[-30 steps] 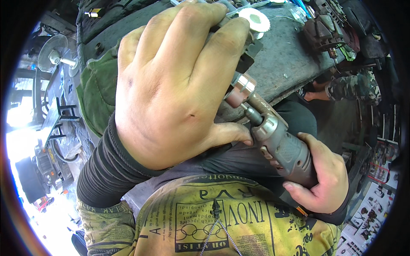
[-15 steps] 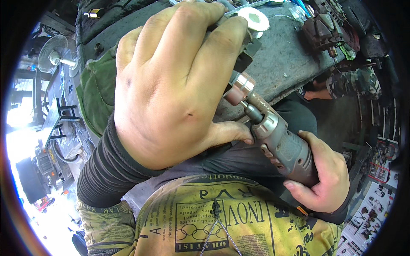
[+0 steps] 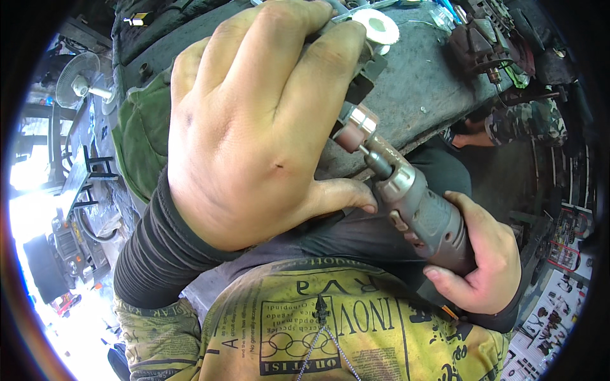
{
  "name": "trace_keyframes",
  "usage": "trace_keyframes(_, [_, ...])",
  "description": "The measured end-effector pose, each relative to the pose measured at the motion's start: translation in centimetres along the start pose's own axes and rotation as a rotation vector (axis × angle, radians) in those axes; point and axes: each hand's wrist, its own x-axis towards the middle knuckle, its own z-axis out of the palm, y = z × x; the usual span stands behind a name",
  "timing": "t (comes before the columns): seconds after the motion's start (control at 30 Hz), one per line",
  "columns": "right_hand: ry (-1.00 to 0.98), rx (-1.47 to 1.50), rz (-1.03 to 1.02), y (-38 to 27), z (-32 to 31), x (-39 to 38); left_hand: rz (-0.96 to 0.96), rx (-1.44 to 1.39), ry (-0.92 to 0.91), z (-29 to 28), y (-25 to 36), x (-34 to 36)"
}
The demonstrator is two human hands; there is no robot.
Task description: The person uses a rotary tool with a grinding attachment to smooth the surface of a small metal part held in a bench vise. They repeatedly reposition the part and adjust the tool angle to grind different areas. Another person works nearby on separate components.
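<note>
Grey grinder [image 3: 427, 219] sits right of centre, clenched in the right hand [image 3: 484, 263], its pink stone tip [image 3: 348, 138] aimed up-left at a small metal part [image 3: 363, 119]. Left hand [image 3: 254, 120] fills the frame's middle, fingers curled down over that part, grasping it (most of the part is hidden under the fingers). Thumb lies just beside the grinder's nose, little room betw. them. Part is pressed at the near edge of the dark bench [image 3: 419, 95], w/ open bench surface beyond. White tape roll [image 3: 376, 26] at top edge, well apart. Fan [image 3: 79, 79] upper left.
</note>
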Motion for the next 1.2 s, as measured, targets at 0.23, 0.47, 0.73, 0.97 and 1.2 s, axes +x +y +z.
trace_keyframes(0.23, [-0.009,0.023,0.005,0.5,-0.1,-0.1,-0.358,-0.096,-0.302,-2.6,3.5,-0.7])
trace_keyframes(0.47, [-0.016,0.027,-0.002,1.0,0.2,0.0,-0.353,-0.11,-0.292,-2.2,3.4,0.1])
trace_keyframes(0.73, [-0.043,0.006,0.016,1.5,-0.1,-0.1,-0.247,-0.013,-0.283,-1.2,2.5,-1.8])
trace_keyframes(0.97, [-0.018,0.024,-0.002,1.8,0.0,-0.1,-0.023,0.098,-0.176,0.7,-0.3,-2.6])
trace_keyframes(1.2, [-0.087,0.024,0.043,2.1,0.0,-0.3,-0.304,-0.037,-0.293,-0.8,3.3,1.3])
